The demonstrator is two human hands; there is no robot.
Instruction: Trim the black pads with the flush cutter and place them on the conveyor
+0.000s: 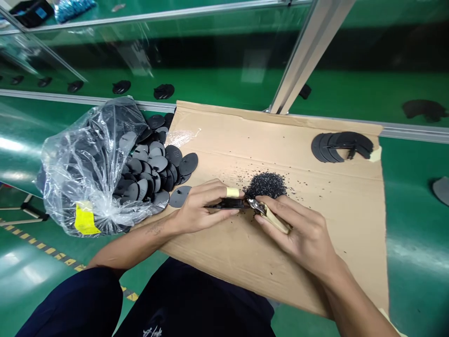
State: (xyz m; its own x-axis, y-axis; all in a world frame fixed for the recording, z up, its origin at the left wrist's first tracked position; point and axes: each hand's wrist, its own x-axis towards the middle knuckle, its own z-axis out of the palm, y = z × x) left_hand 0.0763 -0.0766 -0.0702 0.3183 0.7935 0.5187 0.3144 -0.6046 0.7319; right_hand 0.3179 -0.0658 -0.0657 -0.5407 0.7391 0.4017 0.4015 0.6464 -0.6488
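Left hand (198, 210) closing nearly shut on a thin black plastic part (224, 203), pinching it just above a cardboard sheet (315, 201); part looking light and stiff, probably best held along its flat body. Right hand (300, 231) curling around small tan-handled pliers (277, 217), metal tips meeting the part's end, just beside a heap of black plastic shavings (264, 185). A clear bag of black plastic discs (87, 164) sitting to the left

Bright overhead light, white glare on green workbench (14, 145), curved edges
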